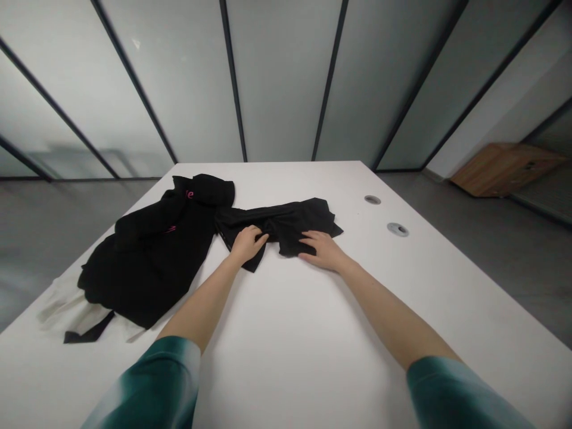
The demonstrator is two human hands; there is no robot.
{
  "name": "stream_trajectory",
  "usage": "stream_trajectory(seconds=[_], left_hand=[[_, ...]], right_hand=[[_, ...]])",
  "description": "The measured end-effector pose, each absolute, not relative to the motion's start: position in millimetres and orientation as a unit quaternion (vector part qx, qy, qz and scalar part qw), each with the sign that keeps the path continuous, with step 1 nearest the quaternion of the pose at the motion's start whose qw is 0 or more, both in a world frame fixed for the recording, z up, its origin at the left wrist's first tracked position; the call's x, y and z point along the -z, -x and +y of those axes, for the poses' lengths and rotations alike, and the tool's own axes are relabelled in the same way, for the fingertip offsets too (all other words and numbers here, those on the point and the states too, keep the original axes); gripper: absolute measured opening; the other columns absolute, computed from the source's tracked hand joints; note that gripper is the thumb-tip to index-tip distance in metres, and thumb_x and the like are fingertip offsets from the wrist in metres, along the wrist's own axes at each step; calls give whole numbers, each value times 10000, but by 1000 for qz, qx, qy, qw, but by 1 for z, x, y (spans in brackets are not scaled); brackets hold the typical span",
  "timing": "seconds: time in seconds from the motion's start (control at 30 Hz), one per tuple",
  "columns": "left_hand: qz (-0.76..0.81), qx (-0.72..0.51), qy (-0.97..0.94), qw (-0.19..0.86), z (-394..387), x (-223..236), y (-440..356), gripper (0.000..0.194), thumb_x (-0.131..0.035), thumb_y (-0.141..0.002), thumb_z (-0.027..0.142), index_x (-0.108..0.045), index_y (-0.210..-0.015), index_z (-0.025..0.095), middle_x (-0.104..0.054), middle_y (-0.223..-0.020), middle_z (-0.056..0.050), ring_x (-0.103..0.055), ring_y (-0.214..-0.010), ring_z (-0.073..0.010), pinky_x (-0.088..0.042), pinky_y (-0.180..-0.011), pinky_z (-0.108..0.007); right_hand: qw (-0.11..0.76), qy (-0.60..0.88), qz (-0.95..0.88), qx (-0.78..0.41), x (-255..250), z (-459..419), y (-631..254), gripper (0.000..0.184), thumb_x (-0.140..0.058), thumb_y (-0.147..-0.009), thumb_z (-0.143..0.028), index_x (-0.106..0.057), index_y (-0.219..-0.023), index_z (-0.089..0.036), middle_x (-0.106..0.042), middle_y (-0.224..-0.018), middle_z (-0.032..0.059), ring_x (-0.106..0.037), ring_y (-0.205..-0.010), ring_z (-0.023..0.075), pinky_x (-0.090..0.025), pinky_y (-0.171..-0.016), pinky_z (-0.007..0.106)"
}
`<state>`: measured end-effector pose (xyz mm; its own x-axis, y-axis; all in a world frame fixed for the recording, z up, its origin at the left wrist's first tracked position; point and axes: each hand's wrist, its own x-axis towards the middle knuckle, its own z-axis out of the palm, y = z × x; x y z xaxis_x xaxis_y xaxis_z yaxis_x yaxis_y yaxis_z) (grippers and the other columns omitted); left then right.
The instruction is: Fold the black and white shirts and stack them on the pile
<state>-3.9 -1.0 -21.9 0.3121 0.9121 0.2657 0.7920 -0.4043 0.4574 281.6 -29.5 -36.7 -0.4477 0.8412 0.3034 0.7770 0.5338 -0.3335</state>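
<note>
A small black garment (pixel 286 221) lies crumpled on the white table (pixel 313 333), in front of me. My left hand (pixel 247 242) rests on its left part with the fingers curled and pinching a fold of the cloth. My right hand (pixel 322 249) lies flat on the garment's right part, fingers stretched out and pressing down. To the left a larger pile of black clothes (pixel 152 256) with pink lettering touches the small garment.
A white cloth (pixel 62 307) with a black strap (pixel 87 332) sticks out from under the pile near the table's left edge. Two round cable holes (pixel 372 199) (pixel 397 229) sit at the right. Glass panels stand behind the table; a wooden cabinet (pixel 504 168) is far right.
</note>
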Motion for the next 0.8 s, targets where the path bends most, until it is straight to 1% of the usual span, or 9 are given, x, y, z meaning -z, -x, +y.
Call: stream_trajectory(seconds=[0.07,0.13,0.2,0.3,0.47,0.53,0.63,0.73,0.8], left_hand=[[530,-296,-773,186,3,25,7,368,-498,-911,417,-527,-611,207,-581,-723,-34,-558,-737,-193,-444,-733,-327],[530,-345,-730,259,7,28,11,418,-451,-919,447,-424,-569,220,-470,-614,9,-483,-635,-161,-395,-646,-300],[530,-397,-682,311,10,30,14,435,-425,-918,481,-369,-569,227,-390,-575,30,-420,-588,-143,-347,-600,-288],[536,-486,-615,312,13,31,18,457,-432,-906,543,-332,-588,231,-334,-578,42,-370,-581,-130,-307,-581,-281],[555,-547,-555,292,14,29,20,487,-463,-893,606,-308,-617,236,-298,-605,54,-349,-580,-119,-310,-569,-270],[557,-522,-578,288,11,27,20,485,-577,-835,593,-321,-634,234,-309,-616,61,-366,-592,-116,-333,-585,-263],[551,-462,-626,302,7,21,22,445,-744,-706,527,-413,-719,230,-408,-662,64,-453,-647,-129,-393,-635,-262],[530,-379,-688,318,5,16,26,441,-801,-646,466,-548,-910,219,-578,-838,19,-572,-809,-181,-465,-747,-298],[526,-316,-732,296,4,13,28,379,-780,-681,415,-594,-945,215,-627,-923,-16,-600,-892,-215,-480,-819,-333]], right_hand=[[260,513,-812,-99,37,-25,-282,309,-494,-909,-435,-705,-867,-213,-727,-967,108,-646,-964,273,-457,-896,415],[327,573,-740,-132,39,-19,-288,377,-405,-939,-440,-588,-691,-223,-645,-698,54,-600,-721,225,-452,-720,352],[401,614,-659,-166,41,-13,-297,414,-378,-936,-509,-476,-636,-241,-551,-604,16,-529,-639,201,-411,-628,322],[477,636,-570,-206,44,-6,-308,445,-390,-900,-599,-428,-625,-251,-521,-604,7,-511,-658,204,-416,-630,324],[526,621,-547,-198,46,-2,-309,461,-434,-862,-621,-638,-826,-210,-701,-892,89,-619,-914,269,-480,-860,407],[509,607,-580,-189,45,-5,-306,488,-428,-870,-610,-674,-918,-191,-721,-972,115,-637,-955,280,-484,-887,426],[429,594,-653,-189,41,-13,-304,486,-521,-841,-593,-689,-1044,-184,-732,-1000,118,-663,-927,286,-505,-849,423],[327,590,-720,-162,38,-20,-303,541,-697,-746,-528,-662,-1184,-212,-737,-1015,112,-672,-928,308,-509,-825,420],[294,593,-735,-144,37,-21,-304,453,-684,-769,-467,-670,-1146,-215,-738,-965,109,-675,-887,308,-508,-801,417]])
